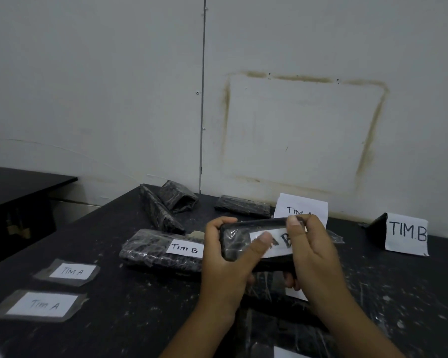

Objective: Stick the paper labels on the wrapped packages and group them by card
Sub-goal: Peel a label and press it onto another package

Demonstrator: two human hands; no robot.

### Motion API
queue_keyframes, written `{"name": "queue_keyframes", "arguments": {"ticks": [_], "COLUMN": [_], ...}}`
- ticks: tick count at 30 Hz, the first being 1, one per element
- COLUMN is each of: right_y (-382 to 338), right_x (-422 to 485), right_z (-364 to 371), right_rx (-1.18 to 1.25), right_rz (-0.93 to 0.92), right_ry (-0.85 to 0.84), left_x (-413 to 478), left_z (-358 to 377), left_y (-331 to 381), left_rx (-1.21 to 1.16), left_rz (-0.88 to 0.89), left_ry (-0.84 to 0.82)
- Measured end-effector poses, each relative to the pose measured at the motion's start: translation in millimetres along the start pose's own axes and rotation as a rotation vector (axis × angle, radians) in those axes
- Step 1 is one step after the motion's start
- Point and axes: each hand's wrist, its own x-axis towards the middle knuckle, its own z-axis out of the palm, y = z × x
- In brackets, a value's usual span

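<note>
Lying flat at the left end of the dark table (130,313) are two loose paper labels on grey tape, both reading "Tim A": the farther label (71,272) and the nearer label (42,304). Just right of them a wrapped package (150,250) is resting on the table, wearing a white "Tim B" label on its right end. Behind it, near the wall, three unlabelled packages (177,196) are sitting loosely together. At the centre the left hand (225,270) is gripping the left end of the held package (234,244), raised above the table, its thumb pressing on the white label (279,245) stuck to the front face. The right hand (311,251) is clasping the package's right end, thumb curled over the top edge. Directly behind the hands, the "TIM A" card (301,206) is standing against the wall, partly hidden. Well to the right, the "TIM B" card (405,233) is standing upright on the table.
</note>
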Motion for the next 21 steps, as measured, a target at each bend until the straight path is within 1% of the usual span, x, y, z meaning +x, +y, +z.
{"name": "queue_keyframes", "arguments": {"ticks": [2,5,8,10,14,21], "right_y": [-2.3,-3.6,-7.4,-9.5,-11.3,-6.5], "right_x": [-0.9,0.6,3.4,4.3,2.5,-4.7], "right_z": [0.4,-2.7,-8.4,-10.6,-7.5,3.3], "right_rx": [-0.063,-0.109,-0.058,-0.038,0.003,0.021], "right_rz": [-0.022,0.0,0.036,0.031,0.016,-0.033], "right_ry": [-0.017,-0.034,-0.121,-0.15,-0.14,-0.126], "left_x": [0.5,1.3,3.2,3.9,5.5,11.3], "left_z": [0.5,1.2,0.1,-1.3,-2.1,-4.5], "left_y": [-0.1,-3.8,-6.2,-4.8,-1.5,-5.3], "left_rx": [0.005,0.063,0.079,0.077,0.049,0.046], "left_rz": [0.002,-0.002,-0.018,-0.028,-0.012,0.014], "left_ry": [0.049,0.082,0.079,0.085,0.121,0.261]}}
